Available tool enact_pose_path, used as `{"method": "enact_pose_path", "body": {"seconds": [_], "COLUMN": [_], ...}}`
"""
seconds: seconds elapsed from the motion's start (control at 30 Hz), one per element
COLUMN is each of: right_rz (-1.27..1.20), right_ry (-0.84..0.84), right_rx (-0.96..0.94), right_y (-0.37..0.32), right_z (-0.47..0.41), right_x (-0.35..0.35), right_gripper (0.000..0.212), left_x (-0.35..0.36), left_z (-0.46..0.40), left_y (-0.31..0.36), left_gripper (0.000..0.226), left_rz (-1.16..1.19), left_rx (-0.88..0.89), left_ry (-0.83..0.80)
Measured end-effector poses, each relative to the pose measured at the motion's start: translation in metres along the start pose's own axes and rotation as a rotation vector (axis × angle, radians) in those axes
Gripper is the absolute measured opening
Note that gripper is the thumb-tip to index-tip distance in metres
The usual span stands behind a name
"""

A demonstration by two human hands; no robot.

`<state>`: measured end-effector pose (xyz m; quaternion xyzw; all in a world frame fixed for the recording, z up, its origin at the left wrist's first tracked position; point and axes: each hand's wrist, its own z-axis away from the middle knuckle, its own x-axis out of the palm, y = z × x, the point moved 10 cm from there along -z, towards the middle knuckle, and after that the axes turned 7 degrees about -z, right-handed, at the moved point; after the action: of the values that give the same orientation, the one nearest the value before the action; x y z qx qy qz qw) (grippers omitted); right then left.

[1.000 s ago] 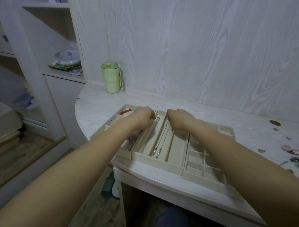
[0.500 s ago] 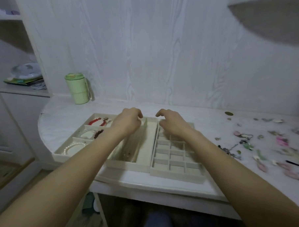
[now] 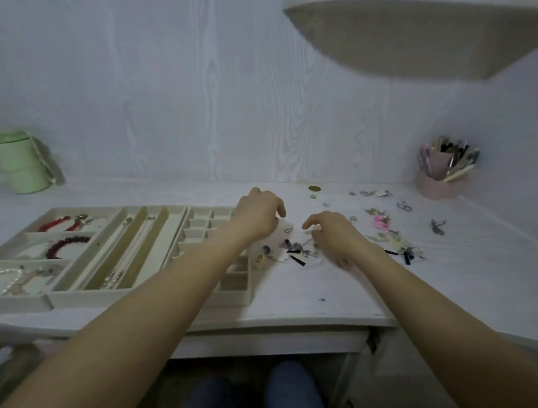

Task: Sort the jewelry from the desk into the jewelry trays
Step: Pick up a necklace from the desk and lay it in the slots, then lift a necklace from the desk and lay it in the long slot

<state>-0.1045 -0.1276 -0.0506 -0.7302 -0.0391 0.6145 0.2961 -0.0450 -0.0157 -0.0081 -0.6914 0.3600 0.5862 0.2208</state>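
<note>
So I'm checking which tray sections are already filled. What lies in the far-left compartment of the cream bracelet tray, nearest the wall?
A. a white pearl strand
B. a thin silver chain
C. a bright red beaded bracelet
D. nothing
C: a bright red beaded bracelet lies in the far compartment of the cream bracelet tray; the white pearl strand sits in the nearest one.

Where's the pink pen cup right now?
In the head view, the pink pen cup stands far right at the back of the desk against the wall, beyond the scattered jewelry.
</note>
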Motion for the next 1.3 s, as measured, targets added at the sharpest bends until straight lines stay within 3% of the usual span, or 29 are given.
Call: {"method": "enact_pose_path", "body": {"seconds": [0.23,0.5,0.57,0.67,0.9,1.07,1.3], "right_rz": [0.078,0.331,0.194,-0.23,-1.015,-1.255,-1.329], "right_ry": [-0.041,-0.162,-0.137,-0.11,-0.006,0.046,-0.016], "right_rx": [-0.087,-0.121,-0.095,-0.027,0.067,0.039,-0.021], "right_y": [0.02,0.024,0.026,0.032,0.018,0.006,-0.018], "right_z": [-0.016,-0.044,-0.042,-0.032,-0.019,-0.019,-0.019], "right_x": [0.006,0.031,0.023,0.005,-0.02,-0.038,-0.057], "right_gripper": [0.011,0.024,0.025,0.023,0.022,0.016,0.02], "left_x": [0.044,0.066,0.071,0.072,0.016,-0.013,-0.04], "left_z": [-0.021,-0.034,-0.035,-0.035,-0.033,-0.035,-0.033], "left_y": [0.031,0.038,0.036,0.03,0.025,0.012,-0.001], "left_gripper": [0.018,0.028,0.029,0.028,0.019,0.008,0.008], "left_rz": [-0.042,-0.116,-0.138,-0.083,0.629,0.832,1.128], "left_rx": [0.019,0.0,-0.001,-0.023,-0.049,-0.079,-0.137], "left_ry": [-0.192,-0.281,-0.303,-0.337,-0.169,-0.051,0.036]}}
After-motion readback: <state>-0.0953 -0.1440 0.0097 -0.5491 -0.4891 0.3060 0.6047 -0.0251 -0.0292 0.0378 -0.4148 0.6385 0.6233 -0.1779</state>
